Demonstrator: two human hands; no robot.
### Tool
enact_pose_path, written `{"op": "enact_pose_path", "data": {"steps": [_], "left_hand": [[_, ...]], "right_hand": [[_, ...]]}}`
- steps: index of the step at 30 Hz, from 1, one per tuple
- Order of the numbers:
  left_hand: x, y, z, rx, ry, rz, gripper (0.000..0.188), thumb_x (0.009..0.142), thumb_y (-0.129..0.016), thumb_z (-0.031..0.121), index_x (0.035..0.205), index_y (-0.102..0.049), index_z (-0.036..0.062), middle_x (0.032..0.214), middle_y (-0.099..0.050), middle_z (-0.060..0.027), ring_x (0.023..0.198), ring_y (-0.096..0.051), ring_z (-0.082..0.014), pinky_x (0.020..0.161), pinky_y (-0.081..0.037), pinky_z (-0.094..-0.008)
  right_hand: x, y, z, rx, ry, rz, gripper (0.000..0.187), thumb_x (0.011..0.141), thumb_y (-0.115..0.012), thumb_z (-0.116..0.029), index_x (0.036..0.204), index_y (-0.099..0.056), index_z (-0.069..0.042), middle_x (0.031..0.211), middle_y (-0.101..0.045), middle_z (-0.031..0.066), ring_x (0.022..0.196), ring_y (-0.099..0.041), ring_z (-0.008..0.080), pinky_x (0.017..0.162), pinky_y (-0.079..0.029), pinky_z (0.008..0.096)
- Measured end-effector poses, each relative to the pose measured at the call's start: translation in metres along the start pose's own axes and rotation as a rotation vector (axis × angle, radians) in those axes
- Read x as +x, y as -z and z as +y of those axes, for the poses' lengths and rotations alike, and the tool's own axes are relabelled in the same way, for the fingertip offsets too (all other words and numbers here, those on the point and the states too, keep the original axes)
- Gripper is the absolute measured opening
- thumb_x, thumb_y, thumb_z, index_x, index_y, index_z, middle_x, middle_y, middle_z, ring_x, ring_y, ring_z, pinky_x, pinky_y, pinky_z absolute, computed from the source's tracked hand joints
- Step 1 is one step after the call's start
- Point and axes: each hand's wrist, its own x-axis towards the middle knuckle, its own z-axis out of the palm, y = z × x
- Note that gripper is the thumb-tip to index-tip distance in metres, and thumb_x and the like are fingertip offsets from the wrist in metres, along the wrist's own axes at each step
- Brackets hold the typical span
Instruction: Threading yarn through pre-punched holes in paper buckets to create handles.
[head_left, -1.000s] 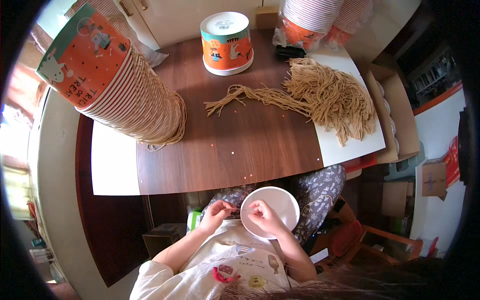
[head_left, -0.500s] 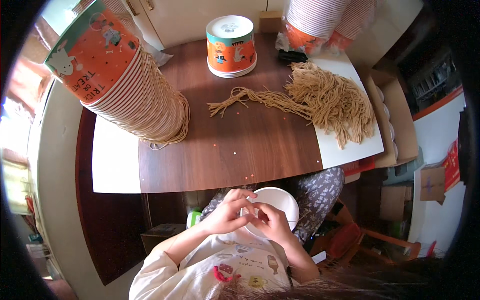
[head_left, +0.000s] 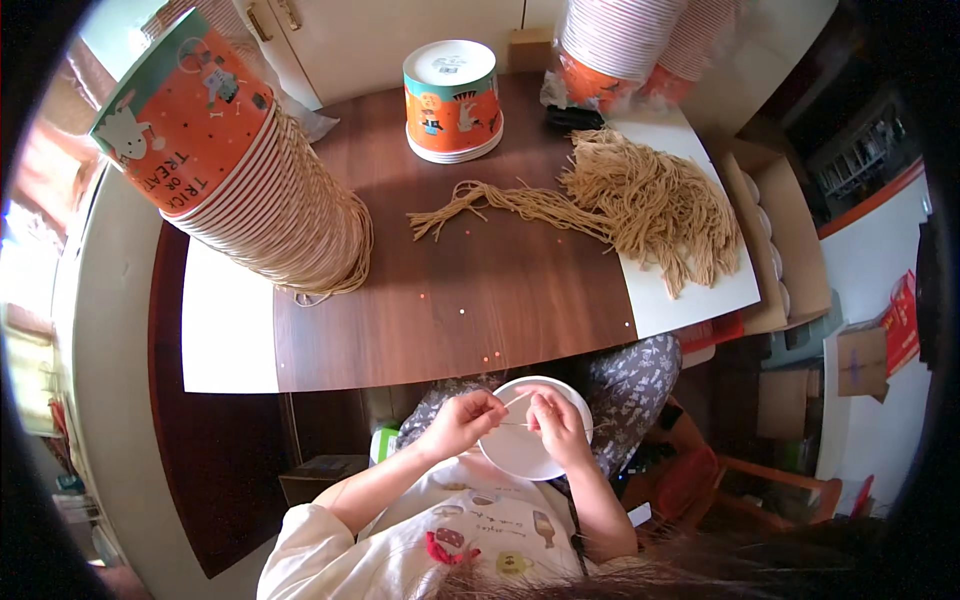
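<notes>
In my lap sits a white paper bucket (head_left: 532, 462), its open mouth facing up. Over its left rim my left hand (head_left: 466, 420) is closed, pinching a thin tan cord (head_left: 518, 399). My right hand (head_left: 560, 424) is closed on the same cord above the bucket's mouth. A short stretch of cord runs slanting between the two hands, and another thin strand crosses the bucket below it. Whether a knot is in the cord is hidden by my fingers. On the table lies a big bundle of loose tan cords (head_left: 660, 200), with a thinner bunch trailing left.
At the table's left leans a tall stack of orange and green printed buckets (head_left: 230, 170) with cord handles. A short upside-down bucket stack (head_left: 452, 105) stands at the back. Bagged buckets (head_left: 615, 50) are at the back right. The brown table (head_left: 400, 340) has its near edge before my lap.
My hands have drawn apart; a strand now shows stretched between them. Both are closed in a pinch, where before the left fingers reached over the right.
</notes>
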Motion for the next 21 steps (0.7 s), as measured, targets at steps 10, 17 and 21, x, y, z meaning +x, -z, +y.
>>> {"op": "enact_pose_path", "data": {"steps": [10, 17, 21], "left_hand": [[-0.004, 0.004, 0.015, 0.675, -0.293, -0.097, 0.013, 0.076, -0.057, 0.010, 0.085, -0.063, 0.0013, 0.070, -0.062, -0.0114, 0.061, -0.061, -0.0212, 0.059, -0.048, -0.0302], [-0.002, 0.021, -0.013, 0.280, -0.028, -0.122, 0.016, 0.082, -0.055, 0.012, 0.090, -0.063, 0.0001, 0.074, -0.064, -0.0069, 0.069, -0.058, -0.0093, 0.065, -0.047, -0.0256], [0.002, 0.028, -0.029, -0.128, 0.126, -0.120, 0.022, 0.090, -0.050, 0.016, 0.095, -0.061, -0.0023, 0.085, -0.063, -0.0057, 0.078, -0.057, -0.0101, 0.073, -0.047, -0.0241]], "right_hand": [[0.027, -0.002, -0.022, -0.131, 0.034, -0.125, 0.022, 0.082, -0.059, -0.006, 0.102, -0.053, -0.002, 0.066, -0.055, -0.0016, 0.060, -0.049, 0.0018, 0.053, -0.039, 0.0180], [0.032, -0.029, -0.035, -0.964, 0.675, 0.153, 0.019, 0.072, -0.065, -0.009, 0.089, -0.058, -0.008, 0.085, -0.055, 0.0073, 0.080, -0.053, 0.0246, 0.073, -0.042, 0.0365], [0.006, -0.022, 0.004, -0.765, 0.512, -0.019, 0.017, 0.072, -0.066, -0.014, 0.084, -0.055, -0.008, 0.079, -0.056, 0.0046, 0.075, -0.054, 0.0240, 0.068, -0.042, 0.0368]]}}
